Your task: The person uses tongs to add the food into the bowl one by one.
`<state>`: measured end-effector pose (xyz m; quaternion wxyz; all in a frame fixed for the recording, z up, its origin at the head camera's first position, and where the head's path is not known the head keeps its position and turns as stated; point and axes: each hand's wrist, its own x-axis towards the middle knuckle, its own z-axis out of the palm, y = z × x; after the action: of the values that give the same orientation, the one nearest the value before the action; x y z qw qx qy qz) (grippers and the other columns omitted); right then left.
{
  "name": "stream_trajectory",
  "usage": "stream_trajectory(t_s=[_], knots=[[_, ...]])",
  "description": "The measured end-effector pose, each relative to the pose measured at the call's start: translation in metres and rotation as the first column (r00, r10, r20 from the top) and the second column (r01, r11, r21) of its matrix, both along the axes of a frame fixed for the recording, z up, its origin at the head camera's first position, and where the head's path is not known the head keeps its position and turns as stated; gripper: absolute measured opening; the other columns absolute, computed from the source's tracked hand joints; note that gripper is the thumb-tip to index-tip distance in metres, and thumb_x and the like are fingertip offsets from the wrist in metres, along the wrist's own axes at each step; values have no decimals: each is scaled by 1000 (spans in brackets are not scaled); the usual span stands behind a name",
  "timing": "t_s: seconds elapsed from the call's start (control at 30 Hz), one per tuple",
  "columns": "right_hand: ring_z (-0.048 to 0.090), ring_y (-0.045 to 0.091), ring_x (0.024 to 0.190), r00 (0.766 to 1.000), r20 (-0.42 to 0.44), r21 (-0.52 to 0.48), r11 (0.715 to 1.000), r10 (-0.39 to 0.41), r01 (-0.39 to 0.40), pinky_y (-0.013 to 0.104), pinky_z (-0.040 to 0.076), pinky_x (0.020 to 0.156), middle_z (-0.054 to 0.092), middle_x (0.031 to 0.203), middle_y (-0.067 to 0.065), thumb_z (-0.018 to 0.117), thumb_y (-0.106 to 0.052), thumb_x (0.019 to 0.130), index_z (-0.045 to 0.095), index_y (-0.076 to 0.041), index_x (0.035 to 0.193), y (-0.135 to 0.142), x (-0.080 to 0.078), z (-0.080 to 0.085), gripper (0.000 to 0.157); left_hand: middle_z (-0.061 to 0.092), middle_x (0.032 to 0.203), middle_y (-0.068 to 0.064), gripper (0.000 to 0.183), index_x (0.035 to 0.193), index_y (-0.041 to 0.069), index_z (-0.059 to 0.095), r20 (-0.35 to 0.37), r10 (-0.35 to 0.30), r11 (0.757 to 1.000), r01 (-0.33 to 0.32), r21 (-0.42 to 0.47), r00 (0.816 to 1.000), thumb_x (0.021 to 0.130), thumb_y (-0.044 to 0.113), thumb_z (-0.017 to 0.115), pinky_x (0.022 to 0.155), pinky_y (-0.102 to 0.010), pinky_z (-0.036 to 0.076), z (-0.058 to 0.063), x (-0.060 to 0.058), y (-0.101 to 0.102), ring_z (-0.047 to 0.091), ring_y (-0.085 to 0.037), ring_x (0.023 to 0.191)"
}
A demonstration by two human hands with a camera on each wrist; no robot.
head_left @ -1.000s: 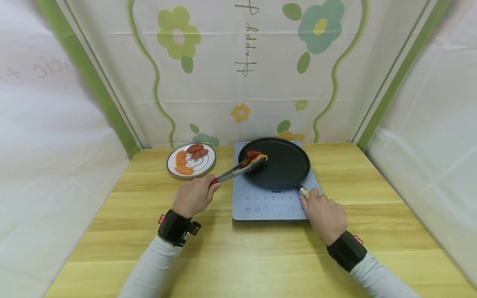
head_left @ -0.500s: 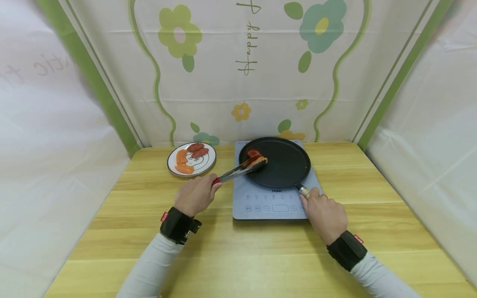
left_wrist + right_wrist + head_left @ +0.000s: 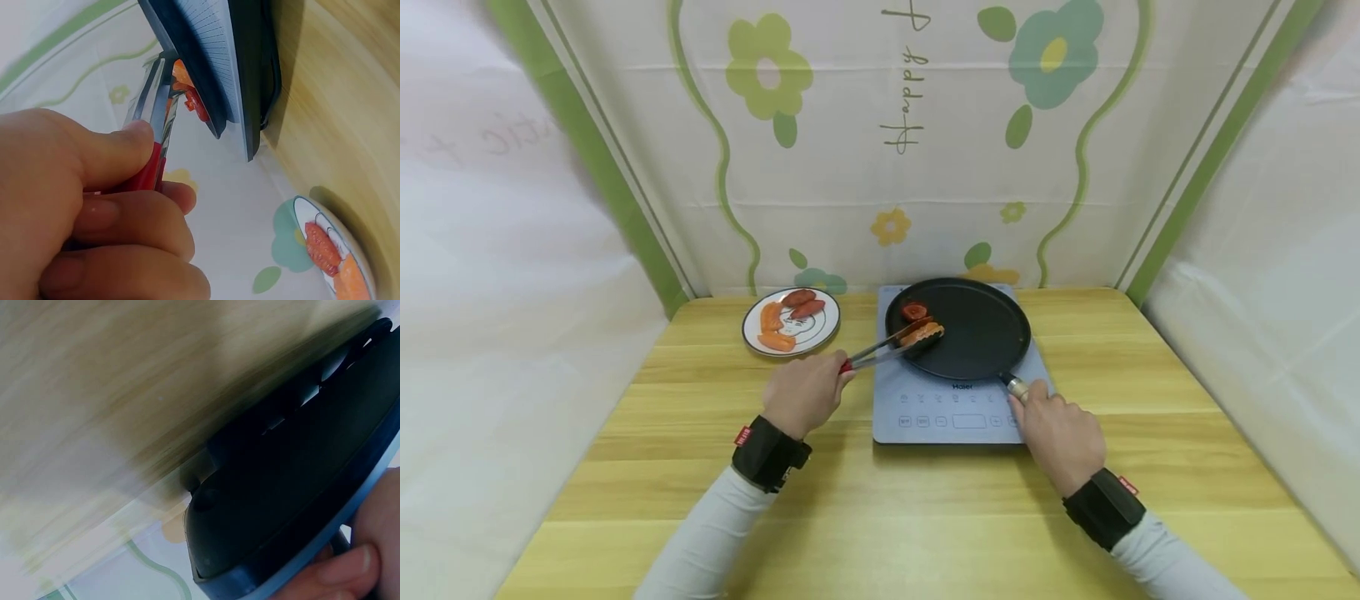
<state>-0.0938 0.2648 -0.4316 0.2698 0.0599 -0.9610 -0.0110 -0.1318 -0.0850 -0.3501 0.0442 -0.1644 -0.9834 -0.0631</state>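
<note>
My left hand (image 3: 805,392) holds metal tongs (image 3: 880,354) by their red handle, thumb and fingers curled round it in the left wrist view. The tongs' tips reach into a flat black frying pan (image 3: 988,329) and lie around an orange piece of food (image 3: 922,334) at its left side; whether they squeeze it I cannot tell. Just behind lies a red round-ended piece (image 3: 914,312), likely sausage. My right hand (image 3: 1063,437) grips the pan's handle (image 3: 1017,388), mostly hidden under the fingers. The pan sits on a light blue-grey Haier induction cooker (image 3: 917,408).
Left of the cooker, a white dark-rimmed plate (image 3: 814,333) bears orange pieces (image 3: 777,341) and reddish pieces (image 3: 807,309). All stands on a wooden table (image 3: 880,517). A flowered cloth (image 3: 835,167) hangs behind, with pale sheets at both sides.
The tongs' tips have shifted slightly toward me, and the red piece behind them shows more. My left hand has moved a little rightward. My right hand keeps its grip; the view shifted slightly.
</note>
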Motion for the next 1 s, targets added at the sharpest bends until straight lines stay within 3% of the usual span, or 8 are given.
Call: stream_trajectory(t_s=[0.37, 0.53, 1.0], knots=[[36, 17, 39, 1000, 3, -1, 1000, -2, 2, 31, 22, 37, 34, 53, 2, 69, -32, 103, 42, -4, 78, 1, 1, 1, 46, 55, 70, 0, 28, 104, 12, 63, 24, 12, 998, -11, -62, 1000, 108, 39, 60, 48, -33, 40, 0, 2, 5, 53, -17, 58], [36, 18, 39, 1000, -15, 1, 1000, 0, 0, 31, 21, 37, 33, 53, 2, 70, -32, 102, 41, -4, 78, 1, 1, -2, 47, 54, 69, -1, 31, 101, 9, 64, 24, 20, 995, -17, -102, 1000, 106, 39, 64, 46, -33, 42, -5, 3, 6, 52, -17, 56], [36, 18, 40, 1000, 6, -5, 1000, -8, 8, 31, 23, 38, 34, 53, 2, 69, -32, 103, 41, -4, 78, 1, 1, -1, 47, 49, 70, 0, 26, 99, 9, 58, 14, -8, 999, 9, -46, 1000, 106, 33, 65, 48, -29, 34, -14, 4, 2, 47, -17, 57]])
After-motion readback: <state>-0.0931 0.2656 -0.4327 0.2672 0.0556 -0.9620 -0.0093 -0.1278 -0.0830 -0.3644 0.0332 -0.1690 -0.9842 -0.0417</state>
